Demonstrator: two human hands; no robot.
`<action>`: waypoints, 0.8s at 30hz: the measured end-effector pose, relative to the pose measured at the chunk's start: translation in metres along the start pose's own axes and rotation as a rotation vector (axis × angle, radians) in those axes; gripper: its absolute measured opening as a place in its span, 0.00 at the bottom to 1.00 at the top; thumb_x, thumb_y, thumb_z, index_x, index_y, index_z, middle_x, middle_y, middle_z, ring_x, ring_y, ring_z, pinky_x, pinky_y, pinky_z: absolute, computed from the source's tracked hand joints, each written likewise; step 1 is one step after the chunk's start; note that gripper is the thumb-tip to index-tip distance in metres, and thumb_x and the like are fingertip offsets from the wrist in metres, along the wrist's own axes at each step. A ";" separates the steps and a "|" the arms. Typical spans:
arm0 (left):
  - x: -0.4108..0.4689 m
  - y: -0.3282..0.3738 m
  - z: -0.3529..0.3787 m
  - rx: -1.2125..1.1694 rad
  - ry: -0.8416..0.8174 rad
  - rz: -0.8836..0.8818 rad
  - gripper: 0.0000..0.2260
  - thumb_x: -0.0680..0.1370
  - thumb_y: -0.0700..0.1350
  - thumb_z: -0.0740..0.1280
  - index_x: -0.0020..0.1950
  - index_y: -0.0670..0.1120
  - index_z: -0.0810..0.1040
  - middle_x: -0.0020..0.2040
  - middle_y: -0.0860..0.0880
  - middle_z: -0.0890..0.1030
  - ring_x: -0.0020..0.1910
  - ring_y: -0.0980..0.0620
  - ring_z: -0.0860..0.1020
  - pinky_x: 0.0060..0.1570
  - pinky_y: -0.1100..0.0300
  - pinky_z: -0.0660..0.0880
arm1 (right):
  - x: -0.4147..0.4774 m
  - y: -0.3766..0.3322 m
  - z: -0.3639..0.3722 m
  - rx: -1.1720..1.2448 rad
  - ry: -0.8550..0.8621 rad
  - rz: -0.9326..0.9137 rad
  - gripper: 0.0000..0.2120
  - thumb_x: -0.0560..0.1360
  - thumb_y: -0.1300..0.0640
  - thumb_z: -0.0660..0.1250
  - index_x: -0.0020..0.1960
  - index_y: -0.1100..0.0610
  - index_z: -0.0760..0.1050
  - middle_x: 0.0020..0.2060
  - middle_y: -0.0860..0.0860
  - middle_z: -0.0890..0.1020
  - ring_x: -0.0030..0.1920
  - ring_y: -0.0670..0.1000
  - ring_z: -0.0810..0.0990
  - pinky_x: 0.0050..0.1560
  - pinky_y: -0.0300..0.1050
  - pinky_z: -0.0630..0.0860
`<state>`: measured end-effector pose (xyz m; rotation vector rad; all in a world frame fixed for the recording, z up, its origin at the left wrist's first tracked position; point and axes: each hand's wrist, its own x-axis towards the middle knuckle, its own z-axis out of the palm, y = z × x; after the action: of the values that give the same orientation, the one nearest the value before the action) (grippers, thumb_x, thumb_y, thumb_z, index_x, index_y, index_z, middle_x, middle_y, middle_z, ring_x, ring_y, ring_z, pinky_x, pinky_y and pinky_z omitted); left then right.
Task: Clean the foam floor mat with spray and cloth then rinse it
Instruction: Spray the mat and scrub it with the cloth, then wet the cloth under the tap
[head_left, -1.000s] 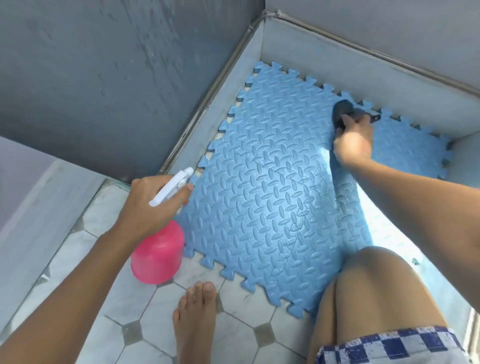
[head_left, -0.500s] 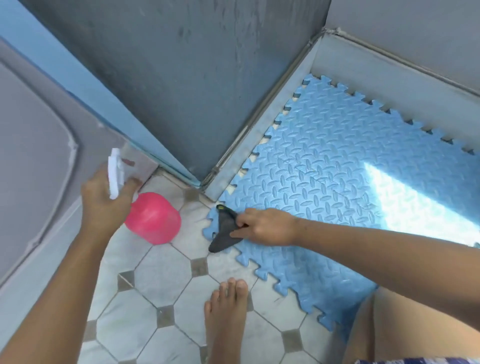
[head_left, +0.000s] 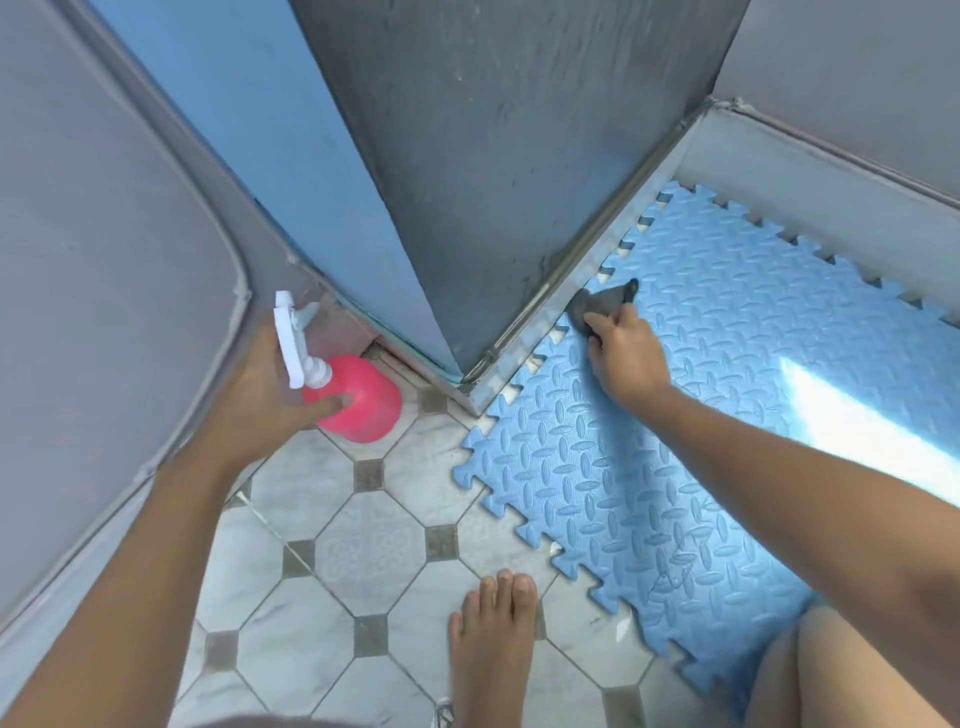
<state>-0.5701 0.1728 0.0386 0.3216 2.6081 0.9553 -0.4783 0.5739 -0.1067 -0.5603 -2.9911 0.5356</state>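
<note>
A light blue foam floor mat (head_left: 691, 441) with puzzle edges lies on the floor at the right, against a low grey ledge. My right hand (head_left: 626, 353) presses a dark grey cloth (head_left: 602, 301) onto the mat's left edge, close to the ledge. My left hand (head_left: 270, 389) holds a pink spray bottle (head_left: 363, 400) with a white trigger head, low over the tiled floor at the left of the mat. The bottle's base looks close to or on the tiles; I cannot tell which.
Grey and blue wall panels (head_left: 467, 156) meet at a corner just behind the bottle and mat. A metal ledge (head_left: 582, 291) borders the mat's left side. White octagonal floor tiles (head_left: 363, 545) fill the foreground, with my bare foot (head_left: 493, 644) and knee (head_left: 841, 670) there.
My right hand has slid the cloth from the mat's near corner up along its left edge. My left hand has lowered the spray bottle toward the floor. The view has turned left.
</note>
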 end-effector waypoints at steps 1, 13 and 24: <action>-0.003 0.003 -0.009 0.067 -0.007 -0.008 0.48 0.69 0.47 0.82 0.82 0.51 0.58 0.77 0.54 0.69 0.73 0.51 0.72 0.69 0.49 0.72 | -0.013 -0.012 0.002 0.008 -0.020 -0.071 0.14 0.80 0.58 0.63 0.63 0.54 0.78 0.50 0.59 0.75 0.42 0.61 0.76 0.40 0.52 0.78; -0.057 0.235 -0.006 0.327 0.111 0.708 0.13 0.83 0.53 0.60 0.44 0.49 0.77 0.29 0.54 0.70 0.29 0.51 0.72 0.33 0.50 0.74 | -0.056 -0.007 -0.064 0.176 -0.391 -0.253 0.15 0.78 0.57 0.67 0.63 0.50 0.82 0.52 0.47 0.78 0.48 0.51 0.81 0.46 0.43 0.75; 0.000 0.499 -0.030 0.354 0.507 0.913 0.20 0.82 0.63 0.59 0.45 0.47 0.75 0.38 0.47 0.81 0.43 0.37 0.81 0.44 0.48 0.77 | 0.019 0.001 -0.330 0.643 0.172 0.115 0.11 0.74 0.62 0.67 0.51 0.51 0.85 0.30 0.54 0.84 0.26 0.51 0.82 0.28 0.47 0.81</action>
<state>-0.5359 0.5290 0.3879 1.6546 3.1061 0.8740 -0.4583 0.6890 0.2022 -0.6659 -2.4257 1.3038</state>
